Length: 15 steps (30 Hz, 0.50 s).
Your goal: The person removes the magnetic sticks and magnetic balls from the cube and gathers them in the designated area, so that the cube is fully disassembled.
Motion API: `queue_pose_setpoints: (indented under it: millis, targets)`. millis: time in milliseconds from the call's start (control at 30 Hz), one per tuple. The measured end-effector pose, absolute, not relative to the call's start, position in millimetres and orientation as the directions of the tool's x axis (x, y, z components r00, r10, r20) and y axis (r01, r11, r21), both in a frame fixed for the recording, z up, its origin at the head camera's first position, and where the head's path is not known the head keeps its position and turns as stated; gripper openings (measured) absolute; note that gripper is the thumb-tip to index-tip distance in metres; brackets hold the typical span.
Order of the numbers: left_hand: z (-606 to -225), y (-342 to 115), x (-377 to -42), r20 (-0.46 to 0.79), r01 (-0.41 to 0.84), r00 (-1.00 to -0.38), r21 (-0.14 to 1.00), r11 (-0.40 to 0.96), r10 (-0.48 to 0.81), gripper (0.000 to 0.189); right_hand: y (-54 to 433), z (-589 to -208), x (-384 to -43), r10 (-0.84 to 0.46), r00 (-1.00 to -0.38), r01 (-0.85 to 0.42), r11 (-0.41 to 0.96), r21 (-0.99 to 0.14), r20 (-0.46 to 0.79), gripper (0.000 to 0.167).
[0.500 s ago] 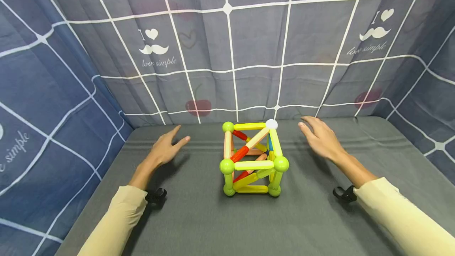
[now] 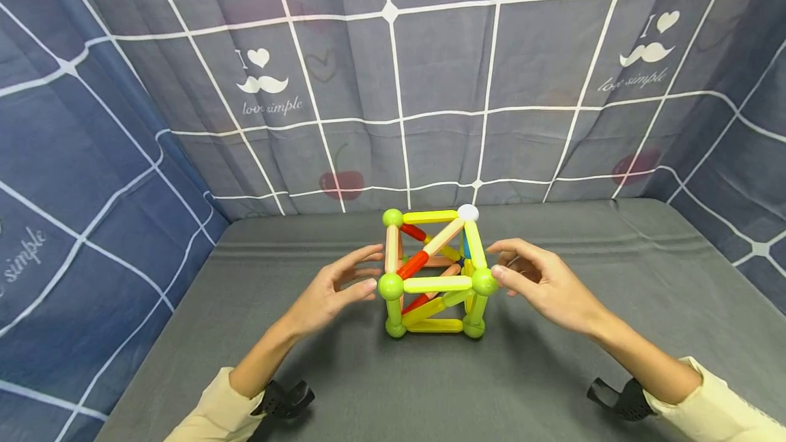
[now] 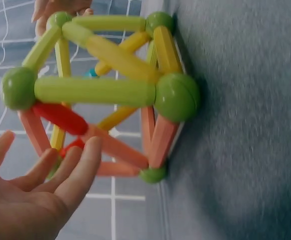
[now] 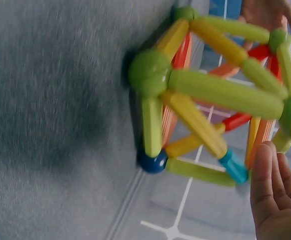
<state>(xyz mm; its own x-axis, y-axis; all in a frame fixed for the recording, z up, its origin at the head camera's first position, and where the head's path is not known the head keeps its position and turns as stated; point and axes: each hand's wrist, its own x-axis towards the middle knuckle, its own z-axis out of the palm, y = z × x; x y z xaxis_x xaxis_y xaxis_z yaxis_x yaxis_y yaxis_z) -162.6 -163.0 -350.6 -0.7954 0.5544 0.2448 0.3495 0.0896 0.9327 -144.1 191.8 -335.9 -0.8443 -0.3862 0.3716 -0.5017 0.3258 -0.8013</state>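
Observation:
A cube frame [image 2: 437,284] of magnetic rods and balls stands on the grey surface, with diagonal rods across its faces. Green balls [image 2: 391,286] mark most visible corners; a white ball [image 2: 468,213] is at the top back right, and a dark blue ball [image 4: 153,162] shows low in the right wrist view. My left hand [image 2: 334,292] is beside the left face, fingers spread and slightly bent. On the other side, my right hand [image 2: 549,285] has its thumb tip right at the top front right ball [image 2: 485,282], fingers loosely bent along the right face.
The grey cloth-covered surface [image 2: 393,387] spreads around the frame. Behind it hangs a blue-grey checked curtain [image 2: 442,74], which also encloses both sides. Black wrist straps [image 2: 288,400] sit below both hands.
Both hands have moved inward from either side, from well apart to right beside the cube frame. The frame stands where it was.

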Motion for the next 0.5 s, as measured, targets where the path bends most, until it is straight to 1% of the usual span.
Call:
queue_pose_setpoints:
  millis: [100,200,333,500]
  targets:
    - [-350,-159,-157,0.229,0.375,-0.780,0.916,0.142,0.582,0.054,186,-336,-138,-0.422,-0.828,-0.514,0.309,-0.800,0.369,0.028]
    - [-349,-155,-155,0.212,0.377,-0.782,0.910,0.173,0.587,0.050,183,-336,-134,-0.432,-0.821,-0.525,0.317,-0.789,0.373,0.030]
    - [-348,-152,-154,0.180,0.340,-0.794,0.923,0.179,0.581,0.048,182,-338,-134,-0.433,-0.824,-0.521,0.324,-0.789,0.366,0.030]
    - [-347,-149,-155,0.145,0.275,-0.796,0.951,0.138,0.588,0.047,180,-340,-137,-0.448,-0.826,-0.510,0.335,-0.792,0.342,0.032]
